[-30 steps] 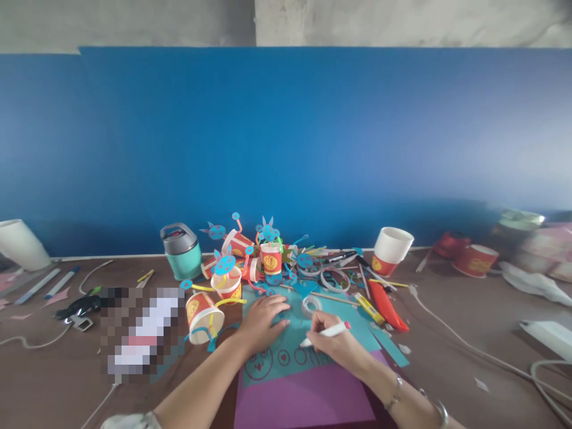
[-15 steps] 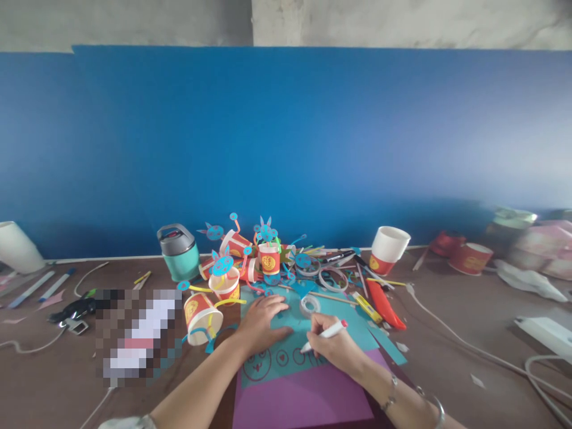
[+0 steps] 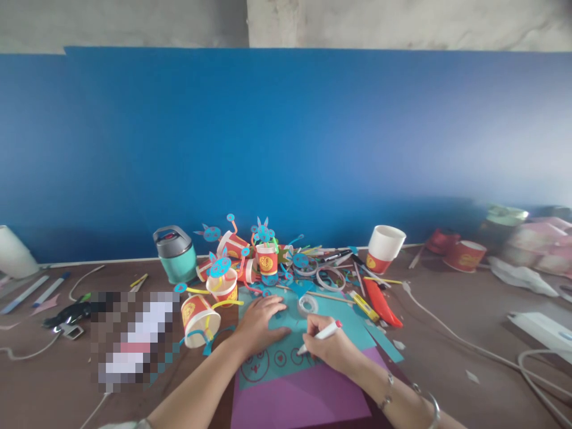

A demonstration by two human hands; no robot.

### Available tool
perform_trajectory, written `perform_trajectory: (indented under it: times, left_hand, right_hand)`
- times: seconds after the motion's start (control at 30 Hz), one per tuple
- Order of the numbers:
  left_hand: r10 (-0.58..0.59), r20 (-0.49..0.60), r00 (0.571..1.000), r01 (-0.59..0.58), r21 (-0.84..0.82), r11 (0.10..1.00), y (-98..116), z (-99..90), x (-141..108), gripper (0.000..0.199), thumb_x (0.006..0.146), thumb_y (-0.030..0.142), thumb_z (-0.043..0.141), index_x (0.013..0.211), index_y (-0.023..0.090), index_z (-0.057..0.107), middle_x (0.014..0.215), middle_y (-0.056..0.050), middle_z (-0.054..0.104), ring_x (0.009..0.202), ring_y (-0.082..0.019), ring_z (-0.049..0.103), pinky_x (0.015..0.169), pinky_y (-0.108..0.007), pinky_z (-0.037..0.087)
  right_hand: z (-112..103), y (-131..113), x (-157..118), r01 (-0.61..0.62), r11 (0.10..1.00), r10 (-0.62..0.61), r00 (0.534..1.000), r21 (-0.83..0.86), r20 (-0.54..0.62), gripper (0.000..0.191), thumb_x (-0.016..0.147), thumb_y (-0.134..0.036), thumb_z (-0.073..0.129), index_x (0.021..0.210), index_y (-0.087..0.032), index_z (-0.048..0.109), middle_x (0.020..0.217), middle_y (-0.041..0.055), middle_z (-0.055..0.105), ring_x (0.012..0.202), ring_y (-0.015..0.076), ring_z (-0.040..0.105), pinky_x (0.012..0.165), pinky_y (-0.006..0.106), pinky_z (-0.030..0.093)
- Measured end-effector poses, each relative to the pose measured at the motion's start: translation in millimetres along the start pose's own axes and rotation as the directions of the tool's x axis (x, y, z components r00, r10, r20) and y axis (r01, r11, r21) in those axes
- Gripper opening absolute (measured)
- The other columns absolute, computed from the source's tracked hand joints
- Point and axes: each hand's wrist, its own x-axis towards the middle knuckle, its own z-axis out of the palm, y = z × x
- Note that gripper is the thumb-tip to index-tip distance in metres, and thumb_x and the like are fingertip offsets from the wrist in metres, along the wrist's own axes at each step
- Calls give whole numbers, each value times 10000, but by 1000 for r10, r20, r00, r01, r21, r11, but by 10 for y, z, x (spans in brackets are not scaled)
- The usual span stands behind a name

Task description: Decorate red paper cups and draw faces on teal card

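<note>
A teal sheet (image 3: 346,333) lies over a purple sheet (image 3: 299,400) on the brown table. My left hand (image 3: 263,325) rests on the teal sheet with its fingers spread, holding nothing. In my right hand (image 3: 325,342) is a white marker (image 3: 322,336) with a red end, its tip at a drawn circle. A round face (image 3: 255,366) and a small circle with a heart (image 3: 280,358) are drawn in dark red left of the tip. Other drawn lines are partly hidden under my right hand. A tape roll (image 3: 308,305) lies between and beyond my hands.
Paper cups with blue paper figures (image 3: 222,286) crowd the back left, beside a teal flask (image 3: 177,260). To the right are a yellow cutter (image 3: 364,307), a red object (image 3: 383,304), a white-red cup (image 3: 385,247) and a cable (image 3: 451,335).
The whole view has shifted slightly, so most things appear a little further left. The marker tip has moved slightly along the circle. My left hand stays flat on the sheet.
</note>
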Motion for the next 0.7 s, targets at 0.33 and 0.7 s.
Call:
perform_trajectory:
  times: [0.33,0.7]
  left_hand:
    - [22,-23,999,-22,4,1000,-24,25,0,503,725,455,676,1182,261,597,1346,-55,540,1265,-265,442,1089,-442,293]
    - [-2,14,1000,2,1,1000,15,-21,-3,516,736,456,664,1199,241,592,1363,-57,523,1279,-272,419,1099,-438,276]
  right_hand:
    - [-17,-32,-29,30,999,-31,999,40,20,194,699,-197,537,557,-208,406,453,-53,481,439,89,461,411,183,298]
    - [-19,-66,-29,-11,999,9,999,41,52,176,673,-147,532,549,-201,419,443,-53,524,428,86,505,400,166,309]
